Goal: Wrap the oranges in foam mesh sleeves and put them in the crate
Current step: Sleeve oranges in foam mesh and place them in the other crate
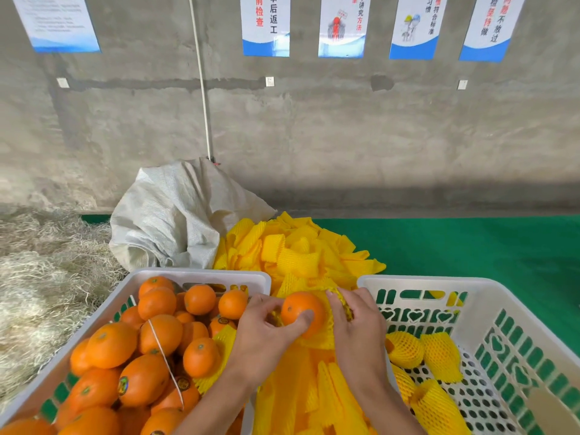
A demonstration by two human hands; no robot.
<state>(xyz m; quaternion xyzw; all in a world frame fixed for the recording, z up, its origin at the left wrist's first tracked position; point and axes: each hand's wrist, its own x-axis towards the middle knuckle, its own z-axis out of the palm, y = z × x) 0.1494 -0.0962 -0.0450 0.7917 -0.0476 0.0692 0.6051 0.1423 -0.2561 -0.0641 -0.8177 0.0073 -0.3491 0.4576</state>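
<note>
Orange (302, 313) held between crates, half inside sleeve (326, 335). Left hand (266, 334) grips the fruit; right hand (357, 321) pinches the mesh. Next: pull sleeve over, transfer to right crate (514, 290).

Both hands (266, 334) (357, 321) work a sleeve (340, 304) over an orange (298, 309)

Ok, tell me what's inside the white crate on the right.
The right crate holds four sleeved oranges on its perforated floor. The right hand and its arm cover the near-left corner, so more may lie there.
</note>
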